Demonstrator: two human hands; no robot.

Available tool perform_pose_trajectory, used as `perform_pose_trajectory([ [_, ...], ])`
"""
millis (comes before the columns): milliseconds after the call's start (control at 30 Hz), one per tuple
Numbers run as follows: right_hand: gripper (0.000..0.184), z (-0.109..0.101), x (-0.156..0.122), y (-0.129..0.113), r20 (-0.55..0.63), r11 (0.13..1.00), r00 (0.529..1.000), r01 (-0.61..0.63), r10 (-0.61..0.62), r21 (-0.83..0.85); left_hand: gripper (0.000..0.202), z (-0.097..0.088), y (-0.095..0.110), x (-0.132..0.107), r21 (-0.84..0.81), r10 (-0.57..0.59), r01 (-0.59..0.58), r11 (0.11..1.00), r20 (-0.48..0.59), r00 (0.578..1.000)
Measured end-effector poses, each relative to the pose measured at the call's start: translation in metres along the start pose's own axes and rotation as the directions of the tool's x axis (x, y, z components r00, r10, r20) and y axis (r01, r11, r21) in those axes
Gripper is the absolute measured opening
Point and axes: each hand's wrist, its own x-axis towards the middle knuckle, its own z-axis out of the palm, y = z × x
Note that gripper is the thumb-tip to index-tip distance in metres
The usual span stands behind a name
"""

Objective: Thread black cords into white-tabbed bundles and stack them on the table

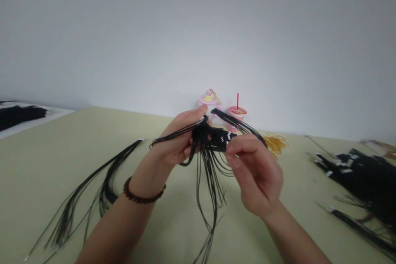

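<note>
Up over the desk — bunch of black strings lying sideways, pinched on one side by the left hand, on the other by the right hand, loose ends hanging down.

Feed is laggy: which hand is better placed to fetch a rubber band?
Likely the right hand: the rubber bands lie just beyond it, while the left hand grips the cords.
</note>
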Motion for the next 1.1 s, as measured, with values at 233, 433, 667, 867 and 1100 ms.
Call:
perform_pose_trajectory([
  [233,0.02,-0.005,0.006,0.02,-0.036,0.927,0.941,0.326,-0.338,-0.185,0.033,-0.006,-0.01,0.002,-0.181,-0.091,0.126,0.975,0.188,0.978],
  [433,0.018,-0.011,0.012,0.004,0.183,0.872,0.924,0.377,-0.335,-0.311,0.033,0.004,-0.011,-0.001,-0.184,-0.111,0.142,0.973,0.169,0.979],
  [667,0.016,-0.006,0.012,-0.007,0.129,0.993,0.991,-0.02,0.035,-0.116,0.033,0.017,-0.009,-0.009,0.107,0.086,-0.097,0.99,0.099,0.991],
  [867,0.005,-0.006,0.016,-0.012,0.07,0.975,0.99,-0.104,0.12,-0.198,0.035,0.022,-0.009,-0.011,0.267,0.126,-0.128,0.955,0.027,0.992],
  [1100,0.007,-0.009,0.015,-0.015,0.149,0.919,0.985,-0.02,0.085,-0.394,0.031,0.019,-0.012,-0.008,0.405,0.152,-0.149,0.902,0.026,0.988],
])
